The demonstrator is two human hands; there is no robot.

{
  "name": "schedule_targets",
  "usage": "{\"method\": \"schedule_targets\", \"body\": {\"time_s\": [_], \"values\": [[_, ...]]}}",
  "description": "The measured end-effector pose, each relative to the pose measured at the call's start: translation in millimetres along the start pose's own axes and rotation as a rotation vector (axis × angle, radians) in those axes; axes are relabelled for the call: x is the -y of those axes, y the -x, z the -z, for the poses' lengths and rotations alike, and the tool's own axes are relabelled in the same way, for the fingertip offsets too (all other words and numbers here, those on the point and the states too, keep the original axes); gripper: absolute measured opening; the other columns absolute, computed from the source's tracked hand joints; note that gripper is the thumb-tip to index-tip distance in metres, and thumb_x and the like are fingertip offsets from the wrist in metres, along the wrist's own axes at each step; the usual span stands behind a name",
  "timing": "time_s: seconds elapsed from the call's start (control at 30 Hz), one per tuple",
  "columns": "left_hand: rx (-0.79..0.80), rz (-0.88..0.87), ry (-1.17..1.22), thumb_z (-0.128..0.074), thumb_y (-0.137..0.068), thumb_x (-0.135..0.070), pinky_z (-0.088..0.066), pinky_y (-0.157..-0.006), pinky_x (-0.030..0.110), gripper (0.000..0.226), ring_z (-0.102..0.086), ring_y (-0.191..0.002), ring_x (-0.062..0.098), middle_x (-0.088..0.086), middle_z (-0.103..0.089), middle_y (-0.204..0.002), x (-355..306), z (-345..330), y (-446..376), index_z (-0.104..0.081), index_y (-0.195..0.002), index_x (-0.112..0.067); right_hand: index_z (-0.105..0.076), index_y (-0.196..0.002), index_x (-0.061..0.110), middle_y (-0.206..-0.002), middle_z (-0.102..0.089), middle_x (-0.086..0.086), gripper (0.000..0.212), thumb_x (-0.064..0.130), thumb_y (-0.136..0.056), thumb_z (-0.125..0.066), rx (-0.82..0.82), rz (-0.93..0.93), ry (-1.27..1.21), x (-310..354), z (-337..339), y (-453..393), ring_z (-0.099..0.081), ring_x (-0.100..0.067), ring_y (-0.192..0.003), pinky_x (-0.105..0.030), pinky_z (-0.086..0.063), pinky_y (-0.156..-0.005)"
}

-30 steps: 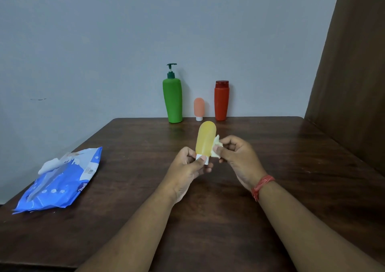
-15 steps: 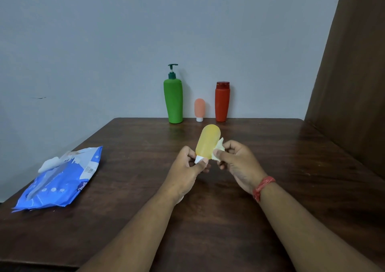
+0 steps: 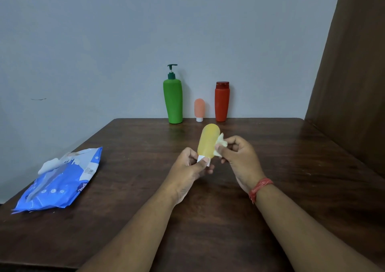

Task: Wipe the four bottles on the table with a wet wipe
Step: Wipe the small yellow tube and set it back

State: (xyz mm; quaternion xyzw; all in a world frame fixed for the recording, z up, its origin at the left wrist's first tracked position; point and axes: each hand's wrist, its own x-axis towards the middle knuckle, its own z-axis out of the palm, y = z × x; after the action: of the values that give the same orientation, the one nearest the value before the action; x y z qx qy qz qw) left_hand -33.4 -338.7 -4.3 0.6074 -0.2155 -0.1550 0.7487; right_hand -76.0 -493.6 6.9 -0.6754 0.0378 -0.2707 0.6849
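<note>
The yellow bottle (image 3: 208, 141) is pinched by its cap in the left hand (image 3: 188, 168) and rubbed with the wet wipe (image 3: 220, 144) gripped in the right hand (image 3: 239, 160); turning is judged to be required next.

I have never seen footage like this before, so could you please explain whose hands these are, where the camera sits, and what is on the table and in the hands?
There is no machine here: a person wears a wide-angle camera on the head, looking forward and down, so the two arms reaching in from below are their own. The left hand pinches the white cap end of a small yellow bottle, held above the table. The right hand presses a crumpled wet wipe against the bottle's side. At the far edge, by the wall, stand a green pump bottle, a small peach bottle and a red bottle. On the left lies a blue pack of wipes.
</note>
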Motion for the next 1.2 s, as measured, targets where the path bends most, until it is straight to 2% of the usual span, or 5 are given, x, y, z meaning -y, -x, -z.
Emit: {"method": "schedule_targets", "body": {"time_s": [0.2, 0.43, 0.53, 0.83, 1.2], "values": [[-0.014, 0.011, 0.115, -0.059, -0.099, -0.008, -0.060, -0.084, 0.035, 0.011, -0.071, -0.089, 0.025, 0.023, -0.069, -0.102, 0, 4, 0, -0.048, -0.101, -0.006, -0.058, -0.089, 0.004, -0.087, -0.069, -0.019, 0.022, 0.013, -0.083, -0.077, 0.181, -0.011, 0.220, -5, -3, 6, -0.057, -0.018, -0.065, -0.033, -0.048, -0.058], [0.093, 0.095, 0.170, -0.058, -0.099, -0.008, -0.060, -0.086, 0.037, 0.013, -0.070, -0.087, 0.026, 0.018, -0.067, -0.094, -1, 1, 0, -0.047, -0.093, -0.007, -0.061, -0.088, 0.010, -0.082, -0.069, -0.008, 0.009, 0.008, -0.089, -0.069, -0.083, 0.066, -0.002, 1, 3, 0, -0.057, -0.018, -0.067, -0.030, -0.049, -0.060], [0.100, 0.117, 0.261, -0.051, -0.102, -0.006, -0.061, -0.085, 0.037, 0.006, -0.071, -0.086, 0.026, 0.018, -0.069, -0.094, -2, 2, 1, -0.048, -0.097, -0.006, -0.057, -0.086, 0.008, -0.081, -0.068, -0.007, 0.012, 0.007, -0.090, -0.068, 0.085, 0.044, -0.003, 0, 2, 3, -0.057, -0.019, -0.067, -0.031, -0.050, -0.060], [0.036, 0.148, 0.213, -0.040, -0.109, -0.018, -0.058, -0.076, 0.032, 0.034, -0.063, -0.078, 0.019, 0.011, -0.066, -0.089, 0, -1, -3, -0.058, -0.125, 0.007, -0.063, -0.085, 0.019, -0.079, -0.068, 0.001, 0.011, 0.018, -0.086, -0.075, 0.102, 0.148, 0.389, 0, -5, 9, -0.060, -0.009, -0.070, -0.035, -0.053, -0.065], [-0.031, 0.141, 0.065, -0.042, -0.109, -0.030, -0.042, -0.059, 0.029, 0.031, -0.049, -0.062, 0.012, 0.004, -0.056, -0.082, 3, -2, -8, -0.060, -0.113, -0.005, -0.065, -0.096, 0.016, -0.091, -0.056, 0.009, 0.005, 0.020, -0.092, -0.066, 0.097, 0.465, 0.754, -2, -9, 9, -0.051, -0.005, -0.079, -0.018, -0.043, -0.068]]}}
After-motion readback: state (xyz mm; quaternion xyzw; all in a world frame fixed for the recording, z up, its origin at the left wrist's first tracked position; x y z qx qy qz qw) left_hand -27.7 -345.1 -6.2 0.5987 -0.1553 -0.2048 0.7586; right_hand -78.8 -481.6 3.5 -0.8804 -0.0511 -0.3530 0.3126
